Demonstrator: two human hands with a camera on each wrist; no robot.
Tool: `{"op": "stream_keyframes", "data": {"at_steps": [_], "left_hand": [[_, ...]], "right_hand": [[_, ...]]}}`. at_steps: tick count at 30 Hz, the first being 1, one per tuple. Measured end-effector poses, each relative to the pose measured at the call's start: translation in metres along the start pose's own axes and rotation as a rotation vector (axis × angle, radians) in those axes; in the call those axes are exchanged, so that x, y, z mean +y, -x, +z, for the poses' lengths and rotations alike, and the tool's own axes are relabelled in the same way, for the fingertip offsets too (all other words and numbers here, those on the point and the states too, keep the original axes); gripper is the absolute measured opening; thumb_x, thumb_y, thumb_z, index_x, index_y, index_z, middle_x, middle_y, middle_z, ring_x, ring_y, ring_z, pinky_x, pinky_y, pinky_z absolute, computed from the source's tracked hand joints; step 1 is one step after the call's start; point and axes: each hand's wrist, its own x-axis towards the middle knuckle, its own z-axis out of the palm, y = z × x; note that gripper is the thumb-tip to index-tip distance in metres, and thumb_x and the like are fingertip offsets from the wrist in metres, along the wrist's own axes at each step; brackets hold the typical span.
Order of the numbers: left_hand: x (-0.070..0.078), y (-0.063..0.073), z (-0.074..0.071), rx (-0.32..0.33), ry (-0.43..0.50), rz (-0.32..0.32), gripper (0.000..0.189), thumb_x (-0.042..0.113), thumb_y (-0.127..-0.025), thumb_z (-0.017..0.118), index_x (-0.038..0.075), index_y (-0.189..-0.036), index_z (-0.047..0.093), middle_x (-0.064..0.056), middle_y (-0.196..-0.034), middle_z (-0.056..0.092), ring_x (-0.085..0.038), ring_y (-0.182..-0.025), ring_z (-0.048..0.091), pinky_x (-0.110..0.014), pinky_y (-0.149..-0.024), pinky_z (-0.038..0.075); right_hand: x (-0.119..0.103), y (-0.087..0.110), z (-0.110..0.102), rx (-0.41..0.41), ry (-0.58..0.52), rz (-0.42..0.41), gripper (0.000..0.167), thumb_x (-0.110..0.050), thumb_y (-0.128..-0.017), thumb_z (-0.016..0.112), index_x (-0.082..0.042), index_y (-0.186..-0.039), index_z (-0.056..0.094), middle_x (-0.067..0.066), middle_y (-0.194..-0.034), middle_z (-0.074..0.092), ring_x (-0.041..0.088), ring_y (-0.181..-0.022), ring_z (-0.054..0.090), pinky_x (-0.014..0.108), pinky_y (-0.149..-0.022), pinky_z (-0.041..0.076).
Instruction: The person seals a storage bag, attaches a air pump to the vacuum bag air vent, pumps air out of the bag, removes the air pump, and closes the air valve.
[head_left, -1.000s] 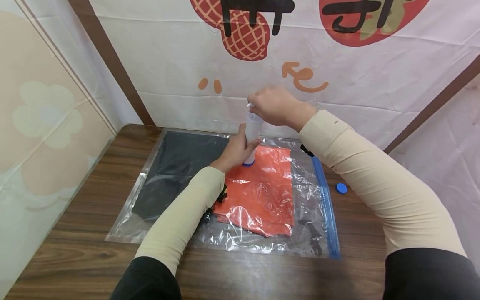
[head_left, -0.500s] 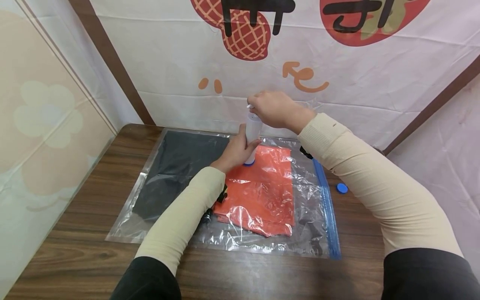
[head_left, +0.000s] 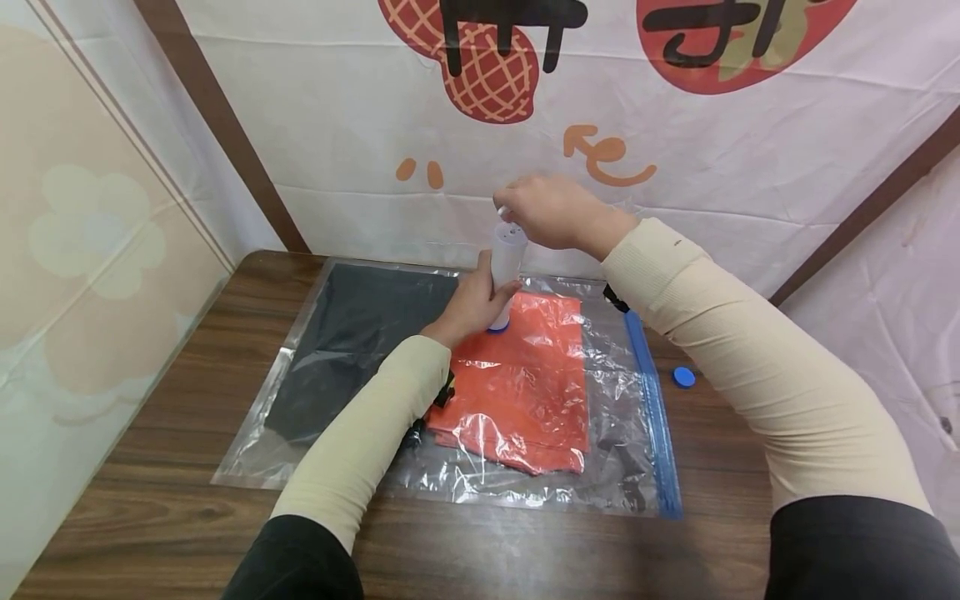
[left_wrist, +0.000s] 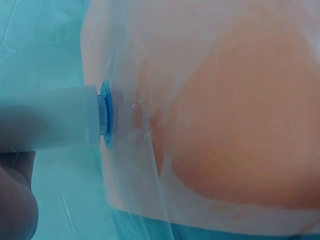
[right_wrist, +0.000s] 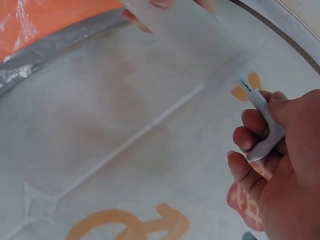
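Observation:
My left hand [head_left: 472, 302] grips the translucent white cylinder of a hand pump [head_left: 508, 260], fingers and thumb wrapped round it. The pump stands almost upright on a clear vacuum storage bag [head_left: 611, 467]. Its lower end meets the bag's blue valve [left_wrist: 106, 115] in the left wrist view. My right hand [head_left: 555, 212] holds the pump's white T-shaped handle [right_wrist: 267, 127] just above the cylinder top, with a short length of rod showing. Inside the bag lie a folded orange cloth [head_left: 525, 392] under the pump and a dark grey cloth [head_left: 352, 333] on the left.
A blue round cap [head_left: 683, 377] lies on the brown wooden table [head_left: 585, 550], right of the bag's blue zip edge [head_left: 656, 425]. A printed fabric wall [head_left: 337, 125] rises just behind the table's back edge.
My right hand makes small movements at the pump handle, sitting slightly higher now than half a second ago. The left hand, pump body, bag and cap stay in place.

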Motion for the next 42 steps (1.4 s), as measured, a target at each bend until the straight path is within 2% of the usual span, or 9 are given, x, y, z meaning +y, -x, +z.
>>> {"op": "stream_keyframes", "data": {"at_steps": [7,10,16,20,28,31,36,42], "left_hand": [[-0.001,0.0,0.001,0.002,0.013,-0.016,0.074,0.044,-0.101,0.061,0.013,-0.153,0.018,-0.017,-0.139,0.05,-0.035,-0.134,0.053,-0.057,-0.11,0.041],[0.0,0.0,0.001,-0.003,0.029,-0.025,0.073,0.04,-0.101,0.063,0.014,-0.153,0.018,-0.016,-0.14,0.05,-0.035,-0.134,0.052,-0.057,-0.11,0.041],[0.0,-0.001,0.002,-0.01,0.023,-0.021,0.073,0.041,-0.101,0.062,0.013,-0.153,0.019,-0.017,-0.139,0.051,-0.035,-0.131,0.054,-0.057,-0.108,0.043],[-0.002,-0.002,0.003,-0.009,0.027,-0.024,0.072,0.039,-0.101,0.063,0.013,-0.152,0.019,-0.017,-0.138,0.051,-0.035,-0.131,0.054,-0.058,-0.108,0.043],[-0.004,-0.003,0.003,-0.004,0.032,-0.019,0.072,0.041,-0.101,0.063,0.013,-0.151,0.02,-0.017,-0.137,0.05,-0.035,-0.129,0.055,-0.057,-0.108,0.043],[-0.005,-0.002,0.003,0.007,0.024,-0.011,0.072,0.043,-0.101,0.062,0.012,-0.151,0.02,-0.017,-0.135,0.051,-0.035,-0.127,0.056,-0.057,-0.107,0.044],[-0.006,-0.001,0.003,0.001,0.029,-0.022,0.072,0.043,-0.101,0.062,0.013,-0.151,0.019,-0.017,-0.137,0.051,-0.035,-0.129,0.055,-0.057,-0.108,0.043],[-0.007,-0.001,0.003,0.002,0.017,-0.006,0.072,0.042,-0.101,0.062,0.013,-0.151,0.019,-0.017,-0.136,0.052,-0.034,-0.129,0.056,-0.057,-0.107,0.044]], "right_hand": [[0.006,0.004,-0.028,0.019,-0.026,-0.007,0.02,-0.009,-0.105,0.054,0.0,-0.12,0.061,0.018,-0.116,0.067,0.033,-0.11,0.062,0.048,-0.091,0.054],[0.007,0.007,-0.042,0.037,-0.011,0.015,0.021,-0.01,-0.106,0.05,0.0,-0.121,0.061,0.018,-0.118,0.067,0.033,-0.11,0.064,0.049,-0.089,0.055],[0.007,0.011,-0.067,0.073,-0.01,0.062,0.026,-0.011,-0.109,0.041,0.002,-0.125,0.057,0.021,-0.124,0.065,0.037,-0.116,0.062,0.051,-0.097,0.052],[0.009,0.014,-0.083,0.139,-0.013,0.1,0.028,-0.013,-0.11,0.04,0.003,-0.129,0.052,0.023,-0.127,0.061,0.037,-0.117,0.057,0.049,-0.098,0.049],[0.012,0.024,-0.106,0.292,0.018,0.145,0.035,-0.022,-0.112,0.034,0.004,-0.131,0.048,0.021,-0.116,0.052,0.036,-0.11,0.045,0.048,-0.095,0.043],[0.011,0.025,-0.11,0.305,0.037,0.169,0.037,-0.025,-0.112,0.032,0.004,-0.128,0.05,0.019,-0.111,0.049,0.036,-0.109,0.044,0.048,-0.091,0.041],[0.009,0.023,-0.108,0.307,0.041,0.164,0.036,-0.025,-0.112,0.033,0.004,-0.126,0.05,0.019,-0.108,0.048,0.036,-0.11,0.044,0.048,-0.094,0.04],[0.006,0.018,-0.1,0.246,0.067,0.168,0.036,-0.023,-0.112,0.034,0.003,-0.131,0.049,0.021,-0.118,0.055,0.037,-0.111,0.046,0.048,-0.096,0.046]]}}
